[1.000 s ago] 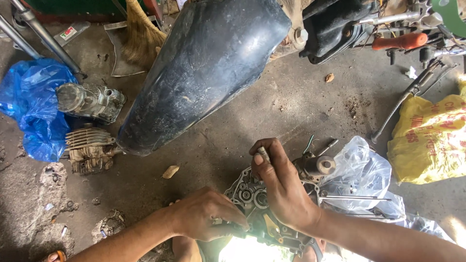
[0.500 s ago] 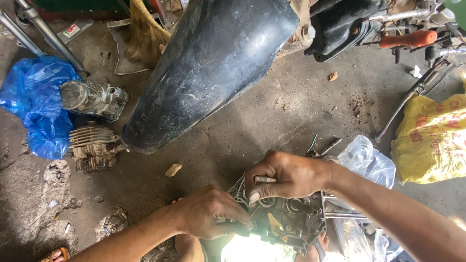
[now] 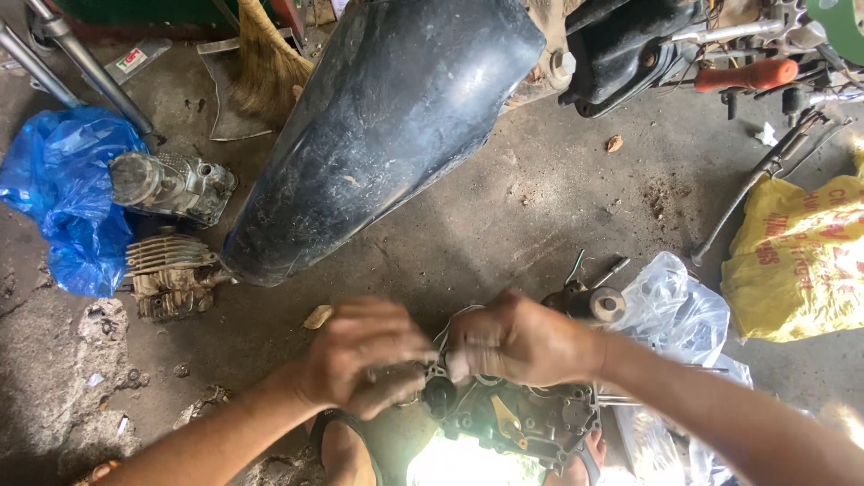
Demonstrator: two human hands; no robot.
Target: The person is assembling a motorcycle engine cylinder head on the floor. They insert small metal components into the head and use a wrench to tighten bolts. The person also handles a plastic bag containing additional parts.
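A greasy metal engine case (image 3: 526,418) sits on the concrete floor at the bottom middle. My left hand (image 3: 364,355) is blurred, fingers curled at the case's left edge. My right hand (image 3: 517,340) lies closed over the top of the case, fingers meeting the left hand. Whatever small part sits between the fingers is hidden. A cylindrical metal piece (image 3: 596,304) sticks up just behind my right wrist.
A large black fender (image 3: 387,126) lies above the hands. Two engine parts (image 3: 171,184) (image 3: 171,274) rest beside a blue plastic bag (image 3: 58,193) at left. A clear plastic bag (image 3: 670,315) and a yellow sack (image 3: 796,261) lie at right. A broom (image 3: 261,67) and tools sit along the top.
My right hand has swung left and down onto the engine case, meeting my left hand. The left hand has lifted slightly toward it.
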